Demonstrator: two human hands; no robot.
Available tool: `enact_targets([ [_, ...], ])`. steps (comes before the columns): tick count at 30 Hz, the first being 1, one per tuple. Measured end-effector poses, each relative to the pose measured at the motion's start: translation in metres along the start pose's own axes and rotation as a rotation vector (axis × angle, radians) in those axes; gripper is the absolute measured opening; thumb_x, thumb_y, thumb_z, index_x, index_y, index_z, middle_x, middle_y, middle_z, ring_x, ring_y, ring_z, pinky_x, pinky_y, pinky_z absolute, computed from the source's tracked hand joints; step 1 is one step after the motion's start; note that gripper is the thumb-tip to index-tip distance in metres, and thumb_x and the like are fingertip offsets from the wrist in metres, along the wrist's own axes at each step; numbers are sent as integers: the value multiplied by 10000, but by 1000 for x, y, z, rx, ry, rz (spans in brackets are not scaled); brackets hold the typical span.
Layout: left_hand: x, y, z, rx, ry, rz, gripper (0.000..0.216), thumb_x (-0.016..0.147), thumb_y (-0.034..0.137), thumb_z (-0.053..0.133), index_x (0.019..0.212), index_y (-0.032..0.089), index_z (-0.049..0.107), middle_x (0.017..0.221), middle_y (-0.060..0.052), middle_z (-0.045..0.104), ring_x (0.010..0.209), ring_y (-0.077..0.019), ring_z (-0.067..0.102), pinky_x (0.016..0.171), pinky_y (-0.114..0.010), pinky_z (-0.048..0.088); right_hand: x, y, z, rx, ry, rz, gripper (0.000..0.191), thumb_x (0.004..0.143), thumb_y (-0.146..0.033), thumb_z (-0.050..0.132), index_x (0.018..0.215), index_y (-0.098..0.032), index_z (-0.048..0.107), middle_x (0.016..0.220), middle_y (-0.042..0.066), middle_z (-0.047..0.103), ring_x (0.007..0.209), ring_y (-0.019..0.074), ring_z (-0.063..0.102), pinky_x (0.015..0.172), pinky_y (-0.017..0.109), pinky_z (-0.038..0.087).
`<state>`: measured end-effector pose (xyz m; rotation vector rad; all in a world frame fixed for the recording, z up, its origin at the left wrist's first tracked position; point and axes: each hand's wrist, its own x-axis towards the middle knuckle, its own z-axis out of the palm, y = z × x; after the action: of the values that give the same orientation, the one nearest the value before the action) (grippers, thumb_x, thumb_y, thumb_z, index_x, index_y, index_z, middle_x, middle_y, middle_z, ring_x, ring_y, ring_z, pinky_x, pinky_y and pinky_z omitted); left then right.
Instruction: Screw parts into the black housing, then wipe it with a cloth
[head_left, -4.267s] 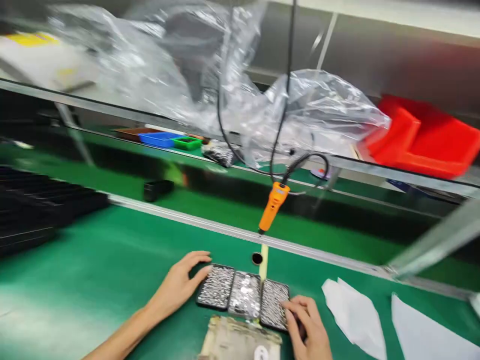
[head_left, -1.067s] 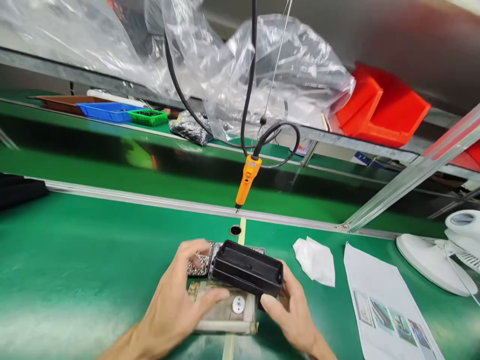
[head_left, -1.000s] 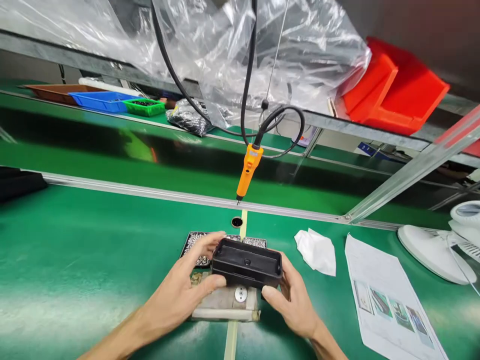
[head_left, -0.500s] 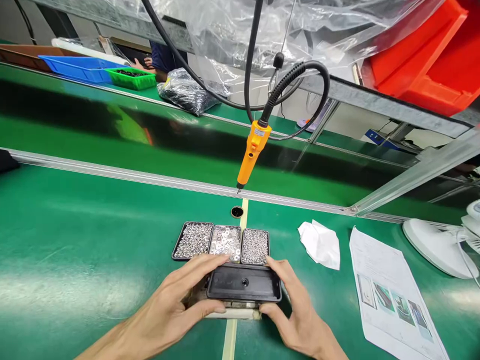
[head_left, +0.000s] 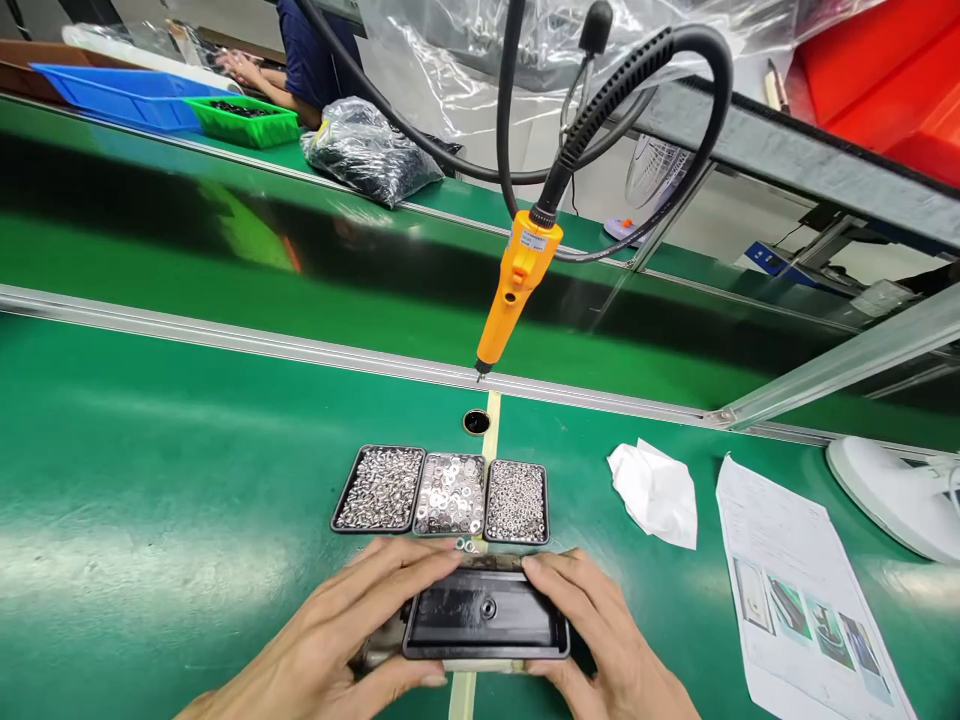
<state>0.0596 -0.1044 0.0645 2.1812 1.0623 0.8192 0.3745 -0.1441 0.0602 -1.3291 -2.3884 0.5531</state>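
Left hand (head_left: 330,630) and right hand (head_left: 607,630) grip the black rectangular plastic housing (head_left: 517,615) endwise; a forward slip could scatter two small silver metal rings (head_left: 469,546) just beyond.

The black oblong housing (head_left: 450,618) (hollow side up) sits nearly level.

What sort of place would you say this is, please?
Probably a factory assembly workstation: an orange electric screwdriver hangs over the green bench, three trays of small metal parts sit in a row, and a printed sheet with photos lies to the right.
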Motion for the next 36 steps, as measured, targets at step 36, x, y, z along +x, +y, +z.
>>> enact_targets([
  [36,8,2,0,-17,0,127,487,952,351,649,1410,267,506,1327,-96,633,1234,-284,608,1085,-484,497,30,8,24,284,297,-266,526,1052,-507,329,1477,-214,428,1335,131,592,1220,278,572,1022,468,448],
])
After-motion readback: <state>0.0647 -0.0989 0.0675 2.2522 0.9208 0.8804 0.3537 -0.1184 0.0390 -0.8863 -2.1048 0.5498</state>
